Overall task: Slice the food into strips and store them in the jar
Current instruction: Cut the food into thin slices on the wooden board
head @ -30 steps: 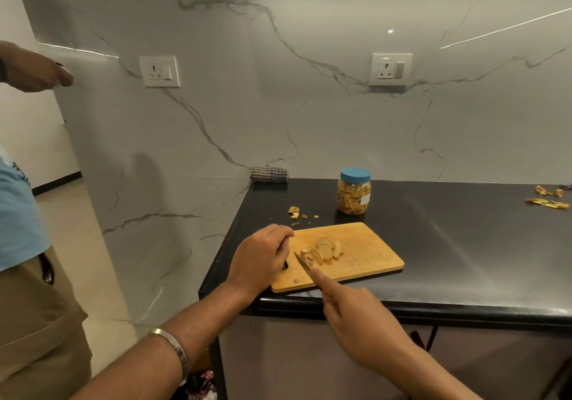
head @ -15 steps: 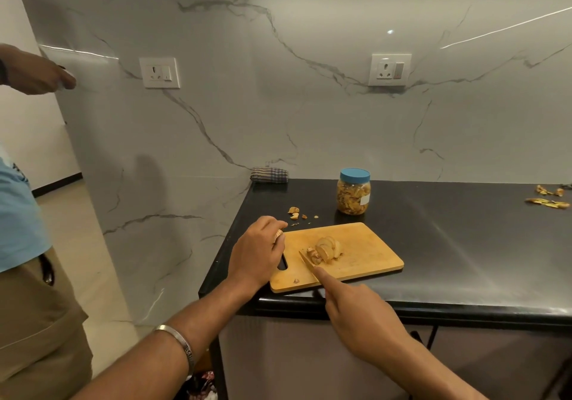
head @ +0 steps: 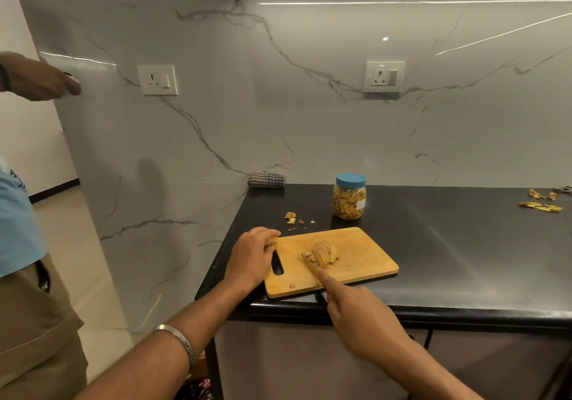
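Sliced food [head: 323, 254] sits mid-way on the wooden cutting board [head: 365, 259] atop my black worktop [head: 464, 245]. My right hand [head: 360, 322] grips the knife [head: 311, 268], forefinger along its spine, blade beside the slices. My left hand [head: 252, 257] pinches one piece at the board's left end. Behind stands the lidded jar [head: 350, 197].

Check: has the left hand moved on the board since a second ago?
Yes. The left hand has pulled left, away from the slices, to the cutting board edge by its handle slot.
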